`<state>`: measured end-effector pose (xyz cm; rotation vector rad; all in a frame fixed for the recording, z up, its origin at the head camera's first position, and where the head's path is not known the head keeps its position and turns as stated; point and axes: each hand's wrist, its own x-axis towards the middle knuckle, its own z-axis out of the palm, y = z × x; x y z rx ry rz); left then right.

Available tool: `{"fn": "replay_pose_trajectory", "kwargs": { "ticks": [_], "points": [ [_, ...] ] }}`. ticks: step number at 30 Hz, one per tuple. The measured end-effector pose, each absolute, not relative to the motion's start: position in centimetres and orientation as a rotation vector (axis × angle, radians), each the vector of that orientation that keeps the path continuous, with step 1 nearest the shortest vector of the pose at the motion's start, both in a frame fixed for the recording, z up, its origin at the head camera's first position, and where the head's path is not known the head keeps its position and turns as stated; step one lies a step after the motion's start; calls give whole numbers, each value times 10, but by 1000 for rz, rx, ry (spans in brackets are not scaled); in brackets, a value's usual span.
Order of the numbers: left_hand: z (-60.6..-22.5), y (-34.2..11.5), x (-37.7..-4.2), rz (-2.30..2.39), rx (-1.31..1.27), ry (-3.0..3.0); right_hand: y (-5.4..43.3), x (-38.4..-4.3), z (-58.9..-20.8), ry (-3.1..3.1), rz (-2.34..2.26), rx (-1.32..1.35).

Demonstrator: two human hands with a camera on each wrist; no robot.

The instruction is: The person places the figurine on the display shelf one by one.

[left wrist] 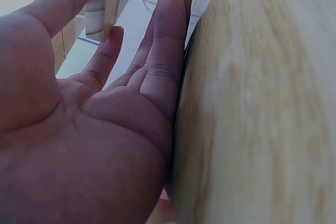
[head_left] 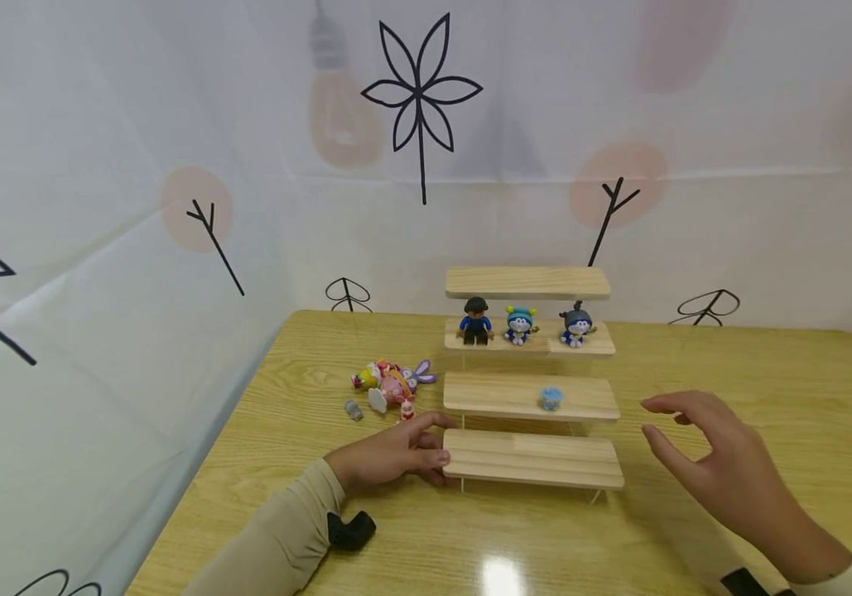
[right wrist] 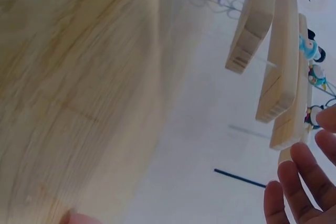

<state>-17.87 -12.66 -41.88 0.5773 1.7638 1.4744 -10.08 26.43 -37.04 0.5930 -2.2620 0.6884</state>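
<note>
A stepped wooden display shelf (head_left: 533, 458) with several tiers stands on the table. My left hand (head_left: 396, 451) pinches the left end of its lowest board, thumb on one side and a finger on the other; the board's end (left wrist: 97, 9) shows between them in the left wrist view. To the right of the shelf my right hand (head_left: 724, 472) hovers with fingers parted, holding nothing. A small light-blue figurine (head_left: 551, 398) sits on the second board from the bottom. Above it stand a doll in a dark cap (head_left: 475, 321), a figurine with a turquoise hat (head_left: 520, 325) and a figurine with a dark hat (head_left: 577, 324).
Left of the shelf, behind my left hand, lies a pile of toy figurines (head_left: 393, 385), with a small grey figurine (head_left: 353, 410) beside it. The wooden table (head_left: 753, 364) ends at a patterned white cloth (head_left: 515, 223) behind and to the left.
</note>
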Motion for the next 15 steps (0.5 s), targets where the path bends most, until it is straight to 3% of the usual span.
{"fn": "replay_pose_trajectory", "kwargs": {
  "ticks": [15],
  "points": [
    [-419, -126, -178, 1483, 578, 1749, 291, -92, -389, -2421, 722, 546]
  ]
}}
